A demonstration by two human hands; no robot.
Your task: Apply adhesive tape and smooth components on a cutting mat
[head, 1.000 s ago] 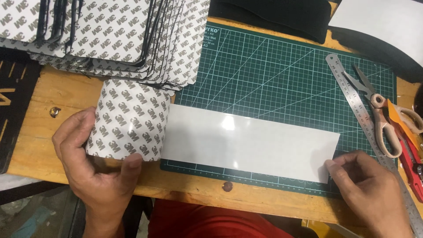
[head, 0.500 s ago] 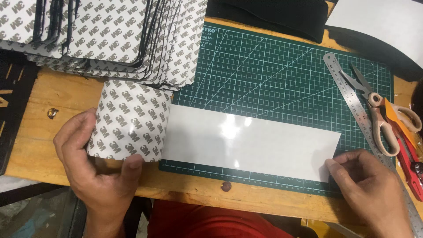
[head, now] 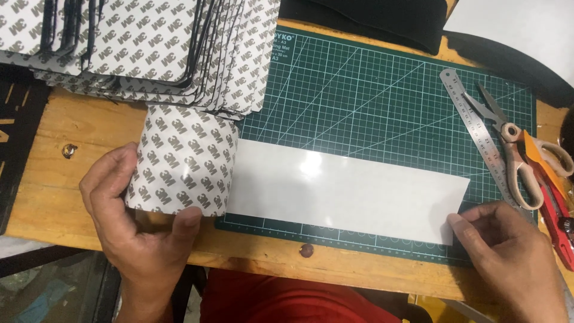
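My left hand (head: 134,224) grips a roll of white tape with a grey patterned backing (head: 182,161) at the left end of a green cutting mat (head: 382,101). A glossy white strip (head: 341,191) is unrolled from it and lies flat across the mat's near side. My right hand (head: 508,251) presses the strip's free end down at its lower right corner with the fingertips.
A stack of several patterned backing sheets (head: 149,42) lies at the back left. A steel ruler (head: 478,134), scissors (head: 514,155) and a red and orange utility knife (head: 553,197) lie on the right. The mat rests on a wooden table (head: 54,173). Black material (head: 376,18) lies at the back.
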